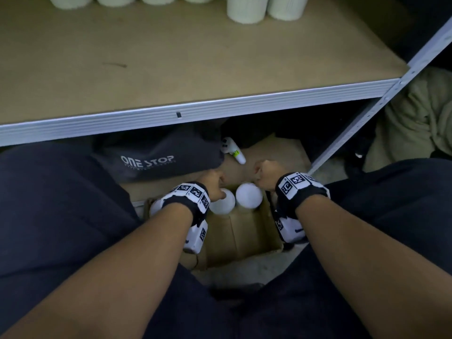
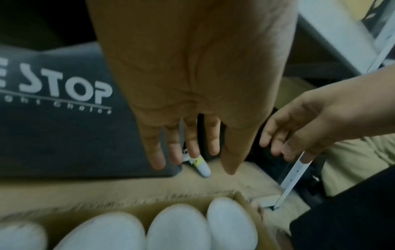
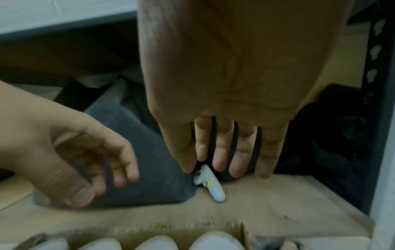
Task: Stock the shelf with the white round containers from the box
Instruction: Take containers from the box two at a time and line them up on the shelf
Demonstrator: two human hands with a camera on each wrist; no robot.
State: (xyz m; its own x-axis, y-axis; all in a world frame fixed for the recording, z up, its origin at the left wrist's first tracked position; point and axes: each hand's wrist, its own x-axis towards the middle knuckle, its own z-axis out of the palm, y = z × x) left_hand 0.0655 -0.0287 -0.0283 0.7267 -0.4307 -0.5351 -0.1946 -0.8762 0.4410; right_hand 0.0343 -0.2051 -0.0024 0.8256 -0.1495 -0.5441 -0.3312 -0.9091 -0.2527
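Observation:
An open cardboard box (image 1: 244, 231) stands on the floor between my knees, with several white round containers in a row along its far side (image 1: 249, 195) (image 2: 177, 228) (image 3: 213, 241). My left hand (image 1: 215, 182) (image 2: 192, 160) hovers just above the far-left containers, fingers straight and relaxed, holding nothing. Beside it, my right hand (image 1: 266, 174) (image 3: 226, 162) is over the box's far right corner, fingers extended and empty. More white containers (image 1: 247, 8) stand at the back of the brown shelf board (image 1: 171, 69) above.
A dark bag printed "ONE STOP" (image 1: 156, 157) lies under the shelf behind the box. A small white device with a yellow label (image 1: 233, 150) rests on flat cardboard beside it. A metal shelf upright (image 1: 367, 113) slants down at the right, with beige cloth (image 1: 420, 118) beyond.

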